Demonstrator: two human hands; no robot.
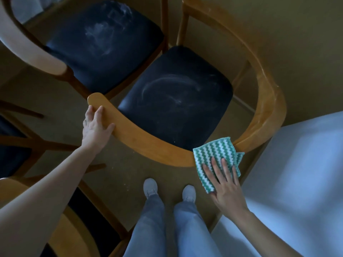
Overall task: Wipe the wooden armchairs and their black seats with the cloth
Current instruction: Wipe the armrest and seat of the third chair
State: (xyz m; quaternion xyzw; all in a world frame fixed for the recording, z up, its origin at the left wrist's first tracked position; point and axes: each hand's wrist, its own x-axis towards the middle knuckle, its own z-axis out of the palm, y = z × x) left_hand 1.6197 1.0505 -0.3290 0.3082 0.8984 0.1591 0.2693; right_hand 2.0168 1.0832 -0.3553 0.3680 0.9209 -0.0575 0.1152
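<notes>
Brown carpet (120,175) lay under everything. A green-and-white cloth (213,154) hung over the curved back rail of the nearer armchair (148,145), pressed there by the right hand (226,188), fingers straight and spread. The left hand (96,123) gripped the rail's end, thumb on top. That chair's black seat (176,101) showed pale smears; a second armchair (37,52) stood just beside.

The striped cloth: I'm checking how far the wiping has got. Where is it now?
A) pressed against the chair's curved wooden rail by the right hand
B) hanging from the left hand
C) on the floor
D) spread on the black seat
A: the right hand presses the cloth flat-fingered on the curved wooden rail; the left hand holds the rail's end.
</notes>
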